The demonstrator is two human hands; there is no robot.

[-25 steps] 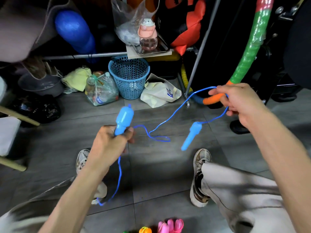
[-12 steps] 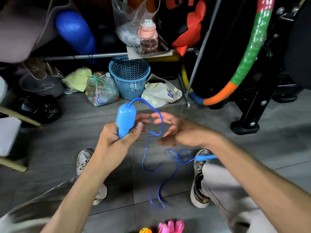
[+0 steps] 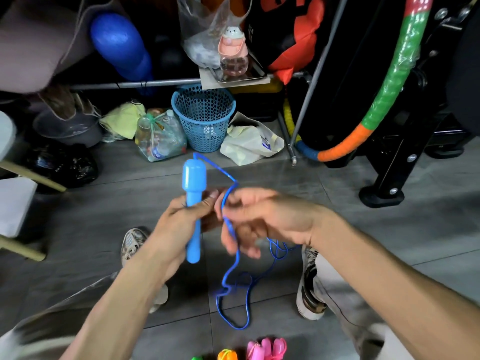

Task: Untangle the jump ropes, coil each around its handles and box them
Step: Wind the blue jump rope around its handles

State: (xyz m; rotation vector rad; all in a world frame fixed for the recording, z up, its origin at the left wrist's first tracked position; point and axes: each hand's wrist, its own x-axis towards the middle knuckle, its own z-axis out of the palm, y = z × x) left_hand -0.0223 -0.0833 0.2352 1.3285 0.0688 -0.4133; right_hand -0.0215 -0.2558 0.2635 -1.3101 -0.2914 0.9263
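A: Starting at the left, what is the left hand (image 3: 181, 224) doing?

B: It grips the blue handle (image 3: 193, 203) upright, fingers and thumb curled round the narrow shaft, the fat end on top.

A: And the rope?

B: The blue cord (image 3: 228, 189) leaves the top of that handle, bends down just beside it and runs through the right hand (image 3: 262, 219). Below the hands it hangs in loose loops (image 3: 233, 302) over the floor tiles (image 3: 363, 229), between the person's shoes.

A: Is the right hand holding it?

B: The cord passes across its fingers, which look curled round it, but the hand is blurred, so I judge it a light guiding hold, not a firm pinch.

A: Which step, then?

B: Coiling, I would say: this rope looks free of the others. The second handle I cannot find.

A: Next?

B: Probably laying the cord round the shaft in snug turns, keeping it taut so the slack below doesn't knot. The pink bundle (image 3: 267, 348) at the bottom edge already looks wound.
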